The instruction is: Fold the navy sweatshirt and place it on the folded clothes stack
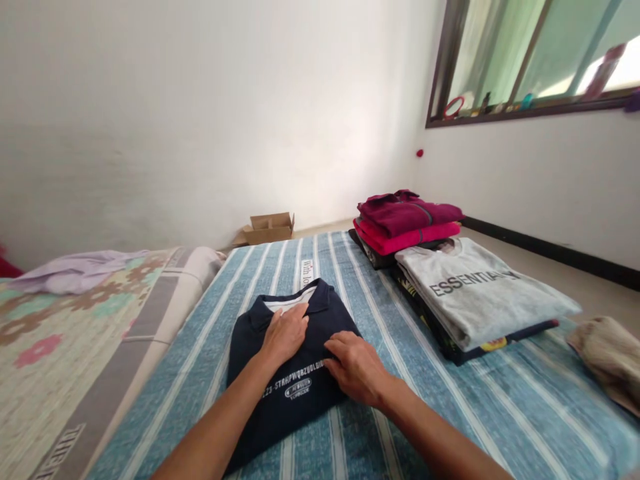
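Observation:
A folded navy polo shirt [295, 353] with white lettering across its front lies on the striped blue bedsheet [260, 267], its collar toward the far end. My left hand [286, 333] rests on the shirt just below the collar, fingers stretched out and lying on the cloth. On the shirt's right side, my right hand [357, 367] touches the fabric, its fingers slightly bent and the thumb apart from them. Neither hand shows cloth gripped in it.
To the right lie a folded grey shirt [480, 287] on darker garments and a stack with a maroon top [410, 213]. A beige cloth [607, 357] is at the right edge. A flowered bed [100, 327] adjoins on the left; a cardboard box [270, 229] stands by the wall.

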A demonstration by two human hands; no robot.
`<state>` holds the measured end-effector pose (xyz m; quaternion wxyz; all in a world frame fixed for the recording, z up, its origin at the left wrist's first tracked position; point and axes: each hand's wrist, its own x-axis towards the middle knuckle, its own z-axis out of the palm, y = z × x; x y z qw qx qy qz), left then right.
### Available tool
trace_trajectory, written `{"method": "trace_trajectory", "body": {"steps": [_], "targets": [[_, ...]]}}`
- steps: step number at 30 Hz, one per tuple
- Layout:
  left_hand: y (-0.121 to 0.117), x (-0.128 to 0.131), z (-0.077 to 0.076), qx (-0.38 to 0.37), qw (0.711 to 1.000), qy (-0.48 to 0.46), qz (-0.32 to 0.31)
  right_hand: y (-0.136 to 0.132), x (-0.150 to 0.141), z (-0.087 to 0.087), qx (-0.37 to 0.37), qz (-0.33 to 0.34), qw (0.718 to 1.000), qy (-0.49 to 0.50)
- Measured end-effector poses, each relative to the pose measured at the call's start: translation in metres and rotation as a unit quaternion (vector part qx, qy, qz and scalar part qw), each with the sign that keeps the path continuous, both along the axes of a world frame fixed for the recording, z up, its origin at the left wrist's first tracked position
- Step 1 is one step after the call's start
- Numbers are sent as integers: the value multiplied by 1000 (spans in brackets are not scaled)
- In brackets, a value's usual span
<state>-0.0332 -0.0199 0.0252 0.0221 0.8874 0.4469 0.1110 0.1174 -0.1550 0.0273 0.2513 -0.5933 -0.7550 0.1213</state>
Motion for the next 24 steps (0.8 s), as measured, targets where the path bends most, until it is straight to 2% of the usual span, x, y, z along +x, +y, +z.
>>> {"method": "trace_trajectory", "body": {"steps": [5,8,13,18,21,24], "targets": [[-6,5,3,60,998,-32,9,-19,18,0,-9,-5,1000,30],[-13,17,8,82,994,-74,-19,-31,26,-2,-8,-11,998,57],[-25,41,6,24,990,-119,-74,-45,37,-3,-8,-33,995,93],[-31,58,-5,-44,984,-145,-90,-53,53,3,-21,-45,991,126],[-33,64,-5,-78,978,-176,-79,-54,68,16,-33,-45,987,152],[-31,71,1,-113,969,-209,-67,-51,89,37,-35,-52,983,173]]}}
